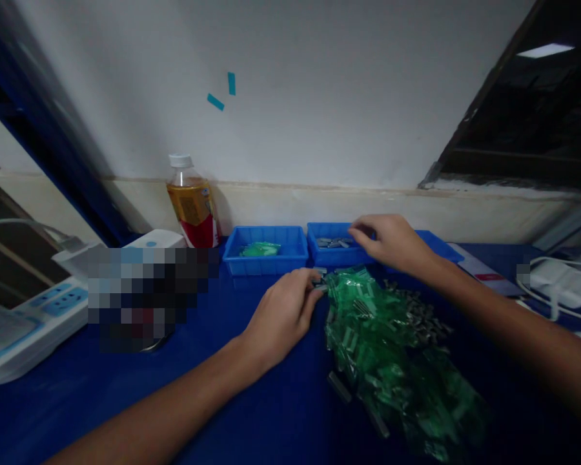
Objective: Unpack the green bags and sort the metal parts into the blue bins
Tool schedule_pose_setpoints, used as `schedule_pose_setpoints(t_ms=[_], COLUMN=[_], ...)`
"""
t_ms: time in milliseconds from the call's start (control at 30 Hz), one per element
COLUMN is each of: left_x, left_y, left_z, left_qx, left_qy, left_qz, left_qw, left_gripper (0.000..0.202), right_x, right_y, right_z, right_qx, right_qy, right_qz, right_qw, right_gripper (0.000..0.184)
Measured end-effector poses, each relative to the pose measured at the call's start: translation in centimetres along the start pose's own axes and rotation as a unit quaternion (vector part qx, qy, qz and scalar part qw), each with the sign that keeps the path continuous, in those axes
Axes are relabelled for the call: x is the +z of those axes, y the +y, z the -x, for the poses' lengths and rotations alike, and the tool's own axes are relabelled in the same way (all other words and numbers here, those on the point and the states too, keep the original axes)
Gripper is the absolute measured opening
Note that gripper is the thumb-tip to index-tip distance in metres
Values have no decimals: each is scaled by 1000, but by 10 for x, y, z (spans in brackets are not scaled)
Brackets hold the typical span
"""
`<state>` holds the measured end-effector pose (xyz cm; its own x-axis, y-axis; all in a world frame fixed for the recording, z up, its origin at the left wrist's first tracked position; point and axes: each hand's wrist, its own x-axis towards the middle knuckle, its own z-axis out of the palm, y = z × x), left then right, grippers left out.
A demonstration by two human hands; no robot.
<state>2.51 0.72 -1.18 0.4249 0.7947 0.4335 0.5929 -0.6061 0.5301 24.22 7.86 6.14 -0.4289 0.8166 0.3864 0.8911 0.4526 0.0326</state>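
Observation:
My left hand (286, 314) is closed in a pinch at the left edge of a heap of green clear plastic packets (368, 323). A small grey metal piece (321, 279) shows at its fingertips. Over the right rim of a blue bin (334, 257) hangs my right hand (390, 240), thumb and fingers drawn together; what they hold, if anything, is hidden. Flat grey pieces (333, 243) lie in that bin. Loose small metal parts (423, 316) are scattered beside the packets, and a dark metal bar (339, 387) rests at their near left.
Another blue bin (266, 261) holds green packets; a third blue bin (436, 245) is partly behind my right arm. A drink bottle (193, 203) stands by the wall. White power strips (62, 303) lie left, a white charger (564, 283) with cable right.

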Motion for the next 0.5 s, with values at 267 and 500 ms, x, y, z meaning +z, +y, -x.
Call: schedule_pose_setpoints(t_ms=[267, 500], left_x=[-6, -9], left_y=[21, 55], left_z=[12, 21], left_qx=[149, 139], left_qy=[5, -23], left_qz=[114, 69], left_qw=[982, 988], left_gripper=[18, 17], right_x=[1, -13], right_y=[-58, -64], right_z=[118, 126], right_qx=[-172, -217], right_qy=[106, 142], right_qz=[-41, -23], right_qw=[978, 966], right_gripper=[23, 12])
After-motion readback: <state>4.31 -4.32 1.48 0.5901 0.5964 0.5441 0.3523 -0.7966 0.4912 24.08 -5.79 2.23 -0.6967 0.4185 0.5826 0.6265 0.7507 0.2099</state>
